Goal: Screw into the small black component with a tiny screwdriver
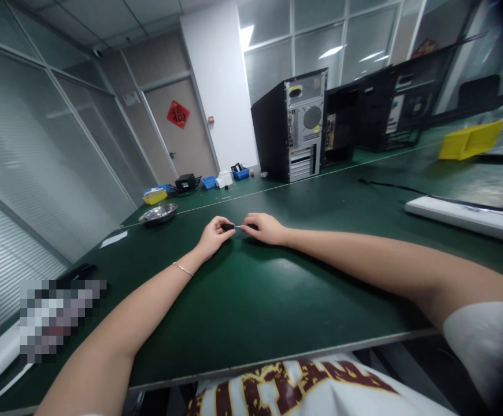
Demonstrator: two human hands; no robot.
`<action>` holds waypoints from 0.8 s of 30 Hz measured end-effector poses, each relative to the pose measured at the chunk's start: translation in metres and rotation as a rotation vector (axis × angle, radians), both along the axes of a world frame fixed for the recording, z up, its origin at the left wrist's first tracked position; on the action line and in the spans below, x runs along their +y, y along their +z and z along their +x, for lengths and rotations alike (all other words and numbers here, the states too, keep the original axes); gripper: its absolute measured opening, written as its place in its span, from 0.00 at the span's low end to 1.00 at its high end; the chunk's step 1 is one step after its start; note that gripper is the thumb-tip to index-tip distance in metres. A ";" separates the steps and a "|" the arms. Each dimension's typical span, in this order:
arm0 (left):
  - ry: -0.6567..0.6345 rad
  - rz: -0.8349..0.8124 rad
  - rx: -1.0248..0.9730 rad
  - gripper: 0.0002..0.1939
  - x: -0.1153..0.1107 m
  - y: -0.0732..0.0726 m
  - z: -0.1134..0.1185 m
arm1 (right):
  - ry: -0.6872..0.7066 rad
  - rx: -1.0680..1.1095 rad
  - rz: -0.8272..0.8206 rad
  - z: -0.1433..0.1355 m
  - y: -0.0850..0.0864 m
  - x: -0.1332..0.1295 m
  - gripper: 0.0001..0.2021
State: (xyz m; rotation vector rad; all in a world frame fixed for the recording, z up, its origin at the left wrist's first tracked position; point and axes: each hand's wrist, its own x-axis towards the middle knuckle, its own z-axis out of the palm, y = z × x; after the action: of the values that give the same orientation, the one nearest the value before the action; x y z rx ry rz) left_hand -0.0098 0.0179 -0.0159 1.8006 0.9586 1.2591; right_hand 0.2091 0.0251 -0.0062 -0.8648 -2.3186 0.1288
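Note:
Near the middle of the dark green table (217, 312), my left hand (215, 236) has its fingers closed on a small black object (228, 227). Facing it from the right, my right hand (265, 229) grips a dark piece (252, 226) that is mostly hidden by its fingers. Between the fingertips of both hands runs a thin, light metallic piece (238, 227). It seems to join the two dark parts, though its exact shape is too small to tell. Both hands are low over the table surface.
A metal bowl (159, 214) and a white slip (114, 240) lie to the left. Small blue trays (209, 182), a black box (186, 182) and a computer tower (292, 127) stand farther back. At right are a white power strip (468, 218) and a yellow bin (470, 140).

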 end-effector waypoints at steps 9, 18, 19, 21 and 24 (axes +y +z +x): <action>0.140 0.163 0.255 0.20 -0.006 0.004 0.004 | -0.006 0.026 0.006 0.000 0.000 -0.001 0.13; 0.216 0.430 0.507 0.10 -0.019 0.014 0.007 | -0.088 0.015 0.009 -0.001 0.001 -0.003 0.13; 0.215 0.449 0.504 0.10 -0.018 0.014 0.006 | -0.105 0.010 0.007 -0.001 0.002 -0.003 0.13; 0.214 0.472 0.486 0.11 -0.017 0.014 0.005 | -0.131 -0.004 0.001 -0.001 0.002 -0.003 0.13; 0.214 0.481 0.461 0.11 -0.017 0.014 0.005 | -0.148 -0.019 -0.004 -0.002 0.002 -0.002 0.13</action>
State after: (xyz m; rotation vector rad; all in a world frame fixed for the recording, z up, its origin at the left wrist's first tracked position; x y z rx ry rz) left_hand -0.0052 0.0007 -0.0014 2.4937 1.1947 1.3094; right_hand 0.2075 0.0227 -0.0045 -1.0399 -2.2627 0.0626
